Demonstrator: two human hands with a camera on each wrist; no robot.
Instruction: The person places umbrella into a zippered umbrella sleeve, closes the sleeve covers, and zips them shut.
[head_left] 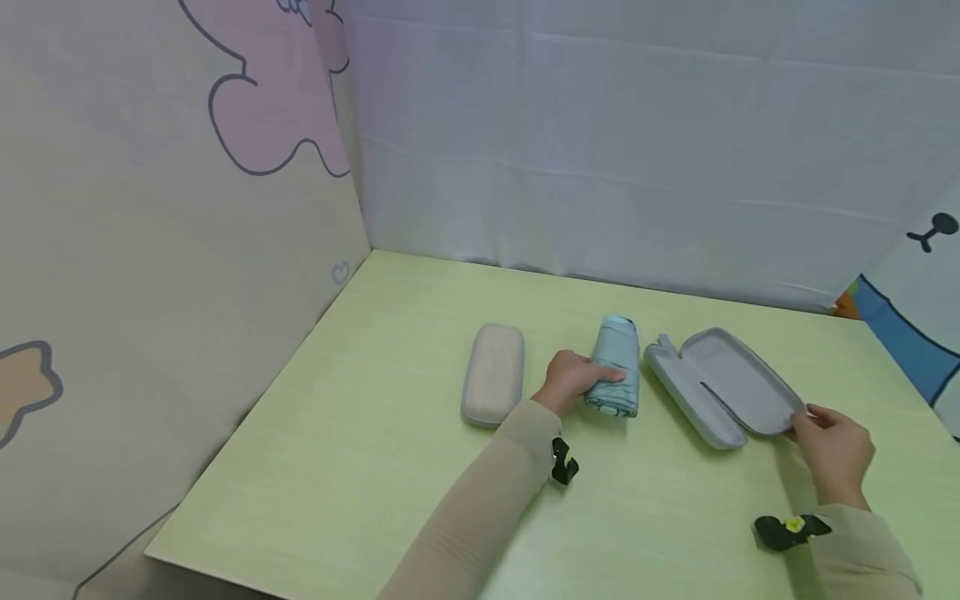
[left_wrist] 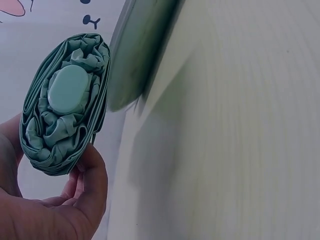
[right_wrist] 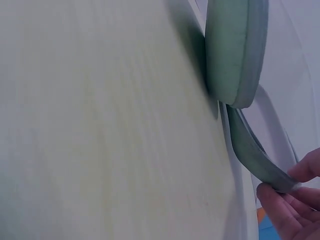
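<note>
My left hand (head_left: 567, 382) grips a light blue-green folded umbrella (head_left: 618, 340), thumb across its near part. Its end faces the left wrist view, where an oval handle cap (left_wrist: 69, 90) sits amid pleated cloth. To its right, a grey zip case (head_left: 742, 385) lies spread open, one half beside the other, its shallow inside showing. The fingers of my right hand (head_left: 836, 450) pinch the near right rim of that case; in the right wrist view, thumb and fingers hold the curved edge (right_wrist: 272, 175).
A second case (head_left: 495, 375), beige-topped with rounded corners, lies closed left of the umbrella, beside my left forearm. The pale green table (head_left: 337, 450) meets a white cloth backdrop (head_left: 637, 150) behind and a printed wall panel (head_left: 150, 292) at left.
</note>
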